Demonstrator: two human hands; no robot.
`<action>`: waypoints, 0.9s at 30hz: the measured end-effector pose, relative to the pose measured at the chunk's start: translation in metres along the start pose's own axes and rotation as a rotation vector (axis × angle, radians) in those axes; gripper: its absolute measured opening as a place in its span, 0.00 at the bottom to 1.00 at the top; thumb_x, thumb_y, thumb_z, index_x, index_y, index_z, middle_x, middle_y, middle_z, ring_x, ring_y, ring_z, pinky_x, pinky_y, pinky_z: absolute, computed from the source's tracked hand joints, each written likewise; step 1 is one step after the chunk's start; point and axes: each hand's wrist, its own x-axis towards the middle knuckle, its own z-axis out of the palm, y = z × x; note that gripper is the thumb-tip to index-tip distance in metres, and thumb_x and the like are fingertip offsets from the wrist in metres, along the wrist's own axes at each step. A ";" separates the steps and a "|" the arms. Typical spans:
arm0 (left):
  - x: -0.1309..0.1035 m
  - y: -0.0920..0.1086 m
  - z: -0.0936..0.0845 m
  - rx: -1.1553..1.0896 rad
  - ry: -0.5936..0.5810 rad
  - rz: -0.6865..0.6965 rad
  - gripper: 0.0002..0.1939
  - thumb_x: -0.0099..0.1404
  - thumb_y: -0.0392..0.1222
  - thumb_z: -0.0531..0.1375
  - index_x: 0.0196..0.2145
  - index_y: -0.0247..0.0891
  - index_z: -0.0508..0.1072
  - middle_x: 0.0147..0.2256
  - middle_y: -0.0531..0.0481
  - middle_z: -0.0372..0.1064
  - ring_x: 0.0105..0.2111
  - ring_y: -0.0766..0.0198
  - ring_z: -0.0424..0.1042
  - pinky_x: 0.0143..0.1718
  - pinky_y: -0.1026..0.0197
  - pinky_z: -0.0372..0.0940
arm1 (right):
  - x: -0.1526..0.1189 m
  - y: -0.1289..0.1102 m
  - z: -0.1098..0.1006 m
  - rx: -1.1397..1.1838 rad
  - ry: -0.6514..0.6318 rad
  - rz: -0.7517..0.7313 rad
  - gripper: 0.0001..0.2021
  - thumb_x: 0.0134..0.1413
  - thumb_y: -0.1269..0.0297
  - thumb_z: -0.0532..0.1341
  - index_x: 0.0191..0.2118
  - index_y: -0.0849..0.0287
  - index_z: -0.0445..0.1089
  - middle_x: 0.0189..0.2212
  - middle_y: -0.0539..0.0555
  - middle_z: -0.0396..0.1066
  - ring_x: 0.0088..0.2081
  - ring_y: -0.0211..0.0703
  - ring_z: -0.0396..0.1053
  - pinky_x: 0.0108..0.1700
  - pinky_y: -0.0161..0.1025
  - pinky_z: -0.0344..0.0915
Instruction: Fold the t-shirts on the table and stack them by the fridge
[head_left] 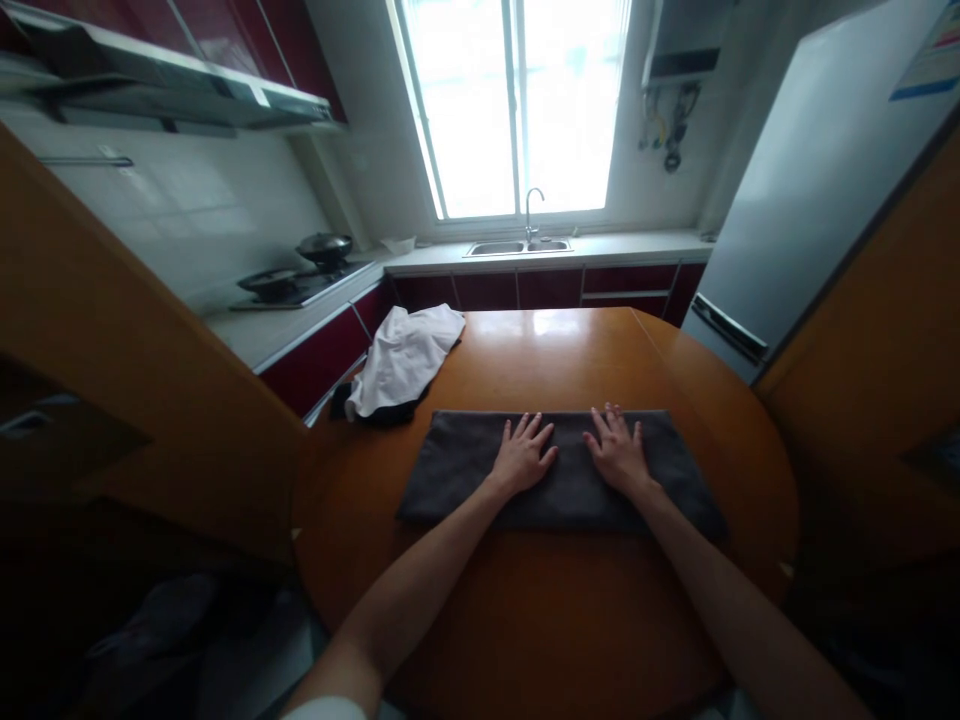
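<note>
A dark grey folded cloth (570, 490) lies flat as a wide rectangle on the round wooden table (555, 600). My left hand (523, 455) rests on its middle-left part with the fingers spread. To the right, my right hand (618, 452) lies on the same cloth, its fingers also apart and the fingertips near the far edge. Neither hand grips anything. A crumpled white cloth (409, 355) with black fabric (394, 412) under it sits at the table's far left, away from both hands.
Behind the table run a counter with a sink (499, 248) and tap (531, 215) below a bright window. At the left stand a stove (307, 288) and a lidded pan (325, 247). A tall fridge (817, 170) is at the right.
</note>
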 end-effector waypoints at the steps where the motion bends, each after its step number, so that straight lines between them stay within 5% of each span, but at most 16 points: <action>1: 0.000 -0.001 -0.001 -0.004 -0.007 0.001 0.29 0.75 0.58 0.47 0.68 0.47 0.61 0.71 0.46 0.49 0.72 0.49 0.45 0.69 0.35 0.41 | -0.002 -0.005 0.002 -0.009 -0.047 -0.010 0.30 0.71 0.52 0.43 0.72 0.59 0.51 0.74 0.62 0.41 0.74 0.53 0.36 0.69 0.66 0.36; 6: -0.001 -0.021 -0.014 -0.009 -0.033 -0.063 0.31 0.75 0.58 0.46 0.71 0.47 0.54 0.72 0.45 0.45 0.72 0.48 0.43 0.69 0.34 0.43 | -0.003 -0.005 0.008 -0.038 -0.112 -0.007 0.30 0.71 0.51 0.44 0.72 0.59 0.51 0.74 0.61 0.39 0.74 0.53 0.36 0.70 0.64 0.35; 14: -0.043 -0.113 -0.038 0.156 -0.010 -0.283 0.33 0.76 0.59 0.43 0.72 0.45 0.52 0.72 0.43 0.43 0.72 0.46 0.39 0.69 0.34 0.38 | -0.002 -0.003 0.012 -0.044 -0.091 -0.001 0.30 0.71 0.52 0.45 0.72 0.58 0.52 0.74 0.60 0.40 0.74 0.51 0.37 0.70 0.62 0.35; 17: -0.054 -0.134 -0.040 0.173 -0.028 -0.377 0.34 0.76 0.61 0.39 0.72 0.44 0.51 0.73 0.44 0.40 0.73 0.47 0.37 0.68 0.31 0.38 | -0.002 -0.004 0.012 -0.039 -0.080 0.003 0.29 0.71 0.52 0.45 0.72 0.57 0.52 0.74 0.59 0.40 0.74 0.50 0.36 0.70 0.62 0.35; 23: -0.044 -0.137 -0.046 0.164 -0.156 -0.405 0.36 0.75 0.63 0.40 0.72 0.43 0.51 0.73 0.42 0.37 0.73 0.45 0.35 0.66 0.29 0.42 | -0.002 -0.005 0.008 -0.023 -0.099 0.015 0.30 0.71 0.51 0.45 0.72 0.57 0.51 0.74 0.60 0.40 0.74 0.50 0.36 0.70 0.61 0.34; 27: -0.030 -0.103 -0.054 0.171 -0.062 -0.374 0.37 0.75 0.61 0.41 0.72 0.36 0.49 0.73 0.36 0.37 0.72 0.42 0.36 0.67 0.28 0.38 | -0.001 -0.006 0.007 -0.009 -0.105 0.020 0.30 0.71 0.51 0.46 0.72 0.57 0.51 0.74 0.59 0.39 0.74 0.50 0.36 0.70 0.61 0.32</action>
